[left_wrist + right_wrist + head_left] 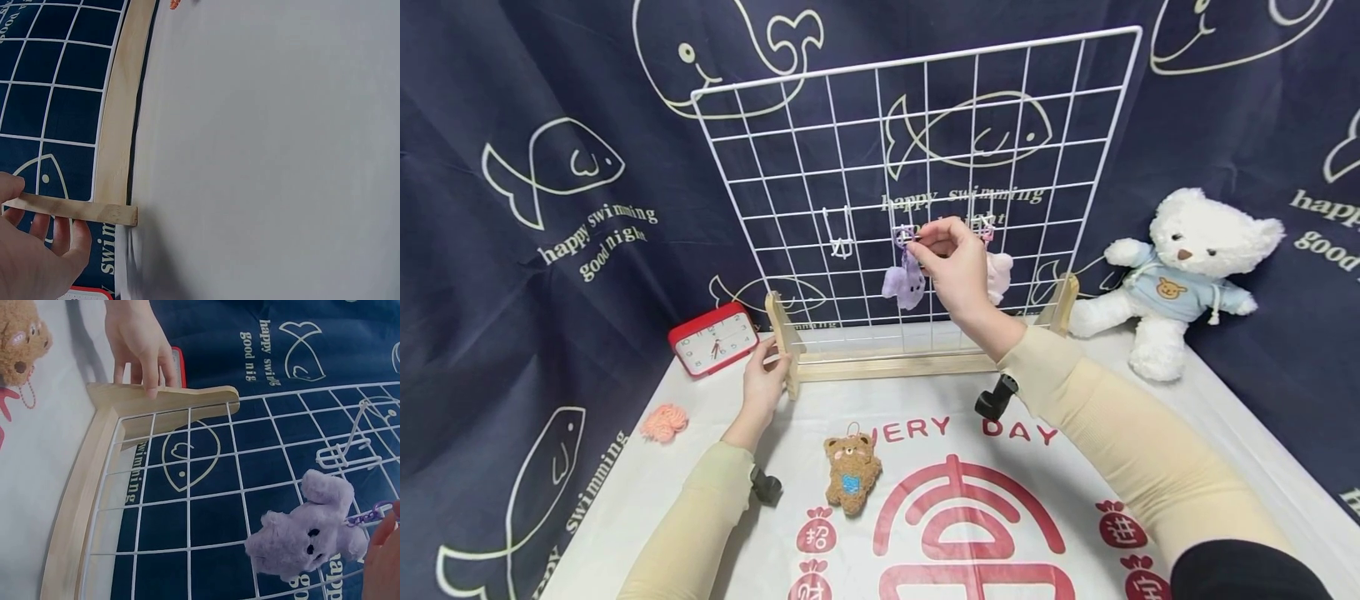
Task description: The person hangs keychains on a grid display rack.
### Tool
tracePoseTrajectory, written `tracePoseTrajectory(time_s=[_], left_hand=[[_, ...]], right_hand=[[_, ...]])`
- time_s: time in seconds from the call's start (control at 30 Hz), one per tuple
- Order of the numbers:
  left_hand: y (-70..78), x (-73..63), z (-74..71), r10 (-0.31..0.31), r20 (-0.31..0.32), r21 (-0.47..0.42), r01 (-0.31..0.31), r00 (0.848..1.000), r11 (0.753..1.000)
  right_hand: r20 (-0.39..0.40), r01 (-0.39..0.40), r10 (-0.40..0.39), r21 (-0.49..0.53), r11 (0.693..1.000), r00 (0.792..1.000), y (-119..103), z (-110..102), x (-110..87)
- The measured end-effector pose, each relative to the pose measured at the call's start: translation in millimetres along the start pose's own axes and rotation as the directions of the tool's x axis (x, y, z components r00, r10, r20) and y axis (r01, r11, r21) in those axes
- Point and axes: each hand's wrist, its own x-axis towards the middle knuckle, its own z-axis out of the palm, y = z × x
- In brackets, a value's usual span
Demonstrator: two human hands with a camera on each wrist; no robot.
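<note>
My right hand (961, 268) pinches the purple chain at the top of a purple plush keychain (904, 288), by a hook on the white wire grid (880, 125). In the right wrist view the purple plush (300, 540) hangs against the grid, while only part of the right hand (384, 565) shows at the edge. My left hand (765, 383) grips the wooden end foot (81, 209) of the grid's stand, thumb on one side and fingers on the other. A pale pink plush keychain (999, 275) hangs beside the right hand, partly hidden by it.
A bare white hook (841, 247) hangs on the grid's left part. On the table lies a brown bear keychain (852, 475). A red clock (715, 340) and a pink yarn bundle (664, 423) are at left; a white teddy bear (1180, 267) sits at right.
</note>
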Motion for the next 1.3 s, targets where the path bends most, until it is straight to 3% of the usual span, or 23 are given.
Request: tracePoseTrajectory(time_s=[0.33, 0.6, 0.93, 1.3], left_hand=[[-1.4, 0.4, -0.5, 0.016, 0.003, 0.005, -0.016, 1.0, 1.0], [-1.5, 1.1, -1.8, -0.004, 0.011, 0.007, 0.003, 1.0, 1.0], [-1.2, 0.2, -1.3, 0.0, 0.01, 0.019, 0.0, 1.0, 1.0], [1.1, 0.4, -1.5, -0.007, 0.018, 0.034, 0.007, 1.0, 0.999]], right_hand=[[0.102, 0.049, -0.053, 0.048, 0.998, 0.993, -1.3, -2.9, -14.5], [0.248, 0.034, -0.068, 0.14, 0.99, 0.966, 9.9, -1.8, -32.3], [0.377, -0.049, 0.031, 0.036, 0.998, 0.926, 38.6, -0.8, -62.4], [0.446, -0.136, 0.15, -0.063, 0.989, 0.882, 74.2, 4.0, -94.5]])
